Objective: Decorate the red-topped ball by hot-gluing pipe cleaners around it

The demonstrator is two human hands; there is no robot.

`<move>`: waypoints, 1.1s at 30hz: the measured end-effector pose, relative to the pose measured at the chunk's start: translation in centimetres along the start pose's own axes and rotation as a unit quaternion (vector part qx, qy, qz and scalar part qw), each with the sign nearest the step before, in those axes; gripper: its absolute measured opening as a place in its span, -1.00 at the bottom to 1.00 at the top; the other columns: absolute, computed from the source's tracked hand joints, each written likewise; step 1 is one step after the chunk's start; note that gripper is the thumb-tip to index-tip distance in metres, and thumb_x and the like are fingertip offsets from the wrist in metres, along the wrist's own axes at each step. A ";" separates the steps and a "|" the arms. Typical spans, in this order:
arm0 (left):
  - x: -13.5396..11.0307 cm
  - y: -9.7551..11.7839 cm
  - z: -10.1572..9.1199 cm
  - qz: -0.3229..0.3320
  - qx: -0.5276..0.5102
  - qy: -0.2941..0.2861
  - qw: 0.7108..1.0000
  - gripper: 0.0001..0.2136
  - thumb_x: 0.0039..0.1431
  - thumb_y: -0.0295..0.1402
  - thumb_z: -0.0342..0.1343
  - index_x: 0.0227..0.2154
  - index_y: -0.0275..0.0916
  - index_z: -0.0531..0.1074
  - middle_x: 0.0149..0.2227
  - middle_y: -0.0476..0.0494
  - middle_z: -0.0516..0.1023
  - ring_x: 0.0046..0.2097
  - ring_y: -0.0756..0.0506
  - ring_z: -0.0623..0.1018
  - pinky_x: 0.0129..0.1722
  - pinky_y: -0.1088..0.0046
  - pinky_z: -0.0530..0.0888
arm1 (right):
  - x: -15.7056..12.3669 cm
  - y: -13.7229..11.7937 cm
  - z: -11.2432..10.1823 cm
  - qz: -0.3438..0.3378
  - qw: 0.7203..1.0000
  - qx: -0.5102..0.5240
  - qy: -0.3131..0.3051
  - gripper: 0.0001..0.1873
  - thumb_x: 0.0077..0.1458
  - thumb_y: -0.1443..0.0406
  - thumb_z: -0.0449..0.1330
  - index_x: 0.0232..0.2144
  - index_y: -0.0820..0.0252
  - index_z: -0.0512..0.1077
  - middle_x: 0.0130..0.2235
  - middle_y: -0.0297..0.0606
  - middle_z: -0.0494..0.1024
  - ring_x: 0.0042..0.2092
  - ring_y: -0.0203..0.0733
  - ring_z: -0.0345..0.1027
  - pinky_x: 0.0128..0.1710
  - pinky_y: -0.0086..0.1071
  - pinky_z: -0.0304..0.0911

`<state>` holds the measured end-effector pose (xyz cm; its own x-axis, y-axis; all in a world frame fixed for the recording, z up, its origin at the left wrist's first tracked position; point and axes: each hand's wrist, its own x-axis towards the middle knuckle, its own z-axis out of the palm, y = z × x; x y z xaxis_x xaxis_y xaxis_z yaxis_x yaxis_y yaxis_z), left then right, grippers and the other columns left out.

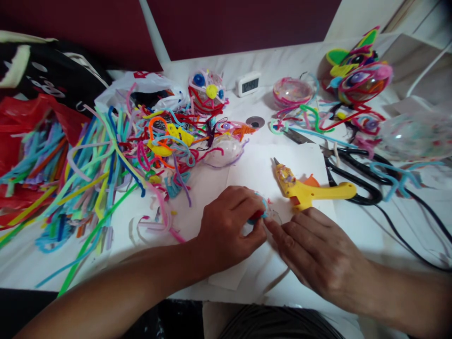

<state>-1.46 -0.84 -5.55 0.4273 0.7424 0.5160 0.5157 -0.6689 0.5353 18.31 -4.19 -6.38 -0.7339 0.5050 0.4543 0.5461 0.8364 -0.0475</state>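
Over the white paper, my left hand (235,226) is closed in a pinch on a small blue and red pipe-cleaner piece (260,214), mostly covered by its fingers. My right hand (314,249) meets the piece from the other side, fingers curled together and the index fingertip against its edge; its thumb is hidden. A clear plastic bit (275,216) shows between the hands. Just beyond my right hand lies a yellow hot glue gun (314,189), its nozzle pointing away and to the left.
Loose pipe cleaners (102,155) pile up on the left, beside a red bag (67,115). Decorated clear balls (206,92), a white digital timer (248,84) and a clear bowl (293,92) line the back. Black-handled scissors (369,193) and a black cord (399,242) lie right.
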 end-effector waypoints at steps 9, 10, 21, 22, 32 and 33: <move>0.0 0.0 -0.1 0.005 -0.006 -0.002 1.000 -0.86 0.01 -0.56 0.14 -0.35 -0.25 0.41 -0.26 -0.08 0.51 -0.11 -0.08 0.47 -0.07 0.32 0.48 | 0.8 -0.2 -0.9 -0.030 0.998 -0.042 -0.021 -0.65 0.14 0.53 0.06 -0.02 0.70 0.33 -0.42 -0.12 0.47 -0.38 -0.09 0.27 -0.38 -0.14 0.21; 0.0 0.0 -0.1 0.008 -0.006 -0.001 1.000 -0.87 0.01 -0.56 0.13 -0.35 -0.25 0.41 -0.26 -0.08 0.51 -0.12 -0.08 0.47 -0.07 0.31 0.48 | 1.0 -0.2 -1.0 -0.037 0.998 -0.047 -0.018 -0.66 0.14 0.54 0.05 -0.03 0.71 0.34 -0.42 -0.10 0.47 -0.38 -0.08 0.28 -0.38 -0.13 0.22; 0.1 -0.1 -0.1 0.015 -0.004 0.002 1.000 -0.90 0.03 -0.56 0.13 -0.38 -0.25 0.41 -0.27 -0.10 0.51 -0.14 -0.08 0.48 -0.10 0.31 0.48 | 1.2 0.1 -1.2 -0.046 0.997 -0.058 -0.021 -0.68 0.14 0.54 0.04 -0.05 0.69 0.36 -0.42 -0.10 0.48 -0.38 -0.08 0.29 -0.39 -0.15 0.22; 0.1 0.0 -0.1 0.012 -0.004 0.001 1.000 -0.90 0.03 -0.55 0.12 -0.38 -0.24 0.41 -0.26 -0.09 0.51 -0.13 -0.08 0.48 -0.10 0.31 0.48 | 1.1 0.1 -1.2 -0.047 0.997 -0.059 -0.019 -0.67 0.15 0.54 0.04 -0.05 0.69 0.36 -0.42 -0.10 0.49 -0.38 -0.08 0.29 -0.39 -0.15 0.22; 0.1 0.0 -0.2 0.009 -0.003 0.001 1.000 -0.90 0.04 -0.55 0.12 -0.39 -0.23 0.41 -0.27 -0.09 0.51 -0.14 -0.08 0.48 -0.11 0.31 0.49 | 0.9 0.0 -1.3 -0.035 0.997 -0.064 -0.017 -0.65 0.18 0.55 -0.01 0.01 0.66 0.32 -0.37 -0.08 0.52 -0.33 -0.10 0.32 -0.35 -0.15 0.23; 0.1 0.0 -0.2 0.010 -0.002 0.001 1.000 -0.90 0.04 -0.55 0.12 -0.39 -0.23 0.41 -0.27 -0.09 0.51 -0.13 -0.08 0.48 -0.11 0.31 0.49 | 0.9 0.0 -1.3 -0.038 0.997 -0.065 -0.017 -0.65 0.18 0.55 -0.01 0.00 0.66 0.32 -0.38 -0.08 0.52 -0.33 -0.10 0.31 -0.35 -0.15 0.23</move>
<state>-1.50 -0.76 -5.36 0.4366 0.7290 0.5272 0.5035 -0.6836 0.5284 18.19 -3.99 -4.86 -0.7871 0.4502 0.4216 0.5347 0.8388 0.1027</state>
